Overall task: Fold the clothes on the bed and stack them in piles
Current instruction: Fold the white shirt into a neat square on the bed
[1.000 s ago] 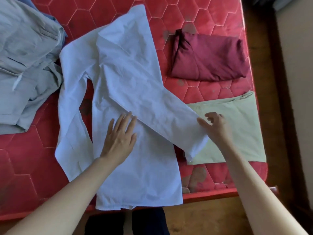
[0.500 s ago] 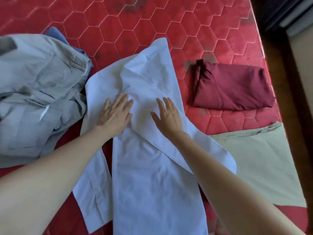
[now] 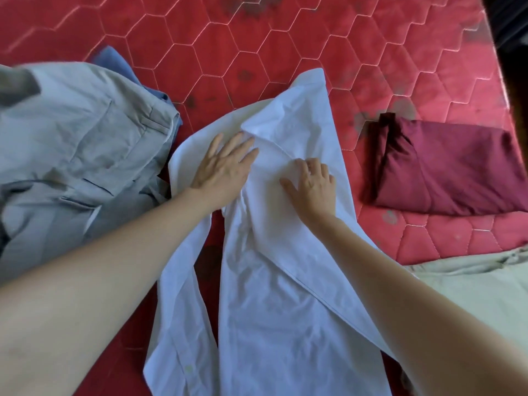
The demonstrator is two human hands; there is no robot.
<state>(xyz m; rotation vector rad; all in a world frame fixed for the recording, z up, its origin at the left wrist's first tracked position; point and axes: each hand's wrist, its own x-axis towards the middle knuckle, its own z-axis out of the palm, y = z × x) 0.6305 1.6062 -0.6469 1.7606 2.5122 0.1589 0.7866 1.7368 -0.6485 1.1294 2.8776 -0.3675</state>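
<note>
White shirt is pressed flat by left hand & right hand, fingers spread; red folded cloth at 3 o'clock.

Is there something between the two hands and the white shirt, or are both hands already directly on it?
Nothing visible stands between them. The left hand lies flat on the white shirt near its upper part, and the right hand rests on the sleeve folded across it, fingers slightly bent. The grey clothes and maroon garment lie off to the sides.
</note>
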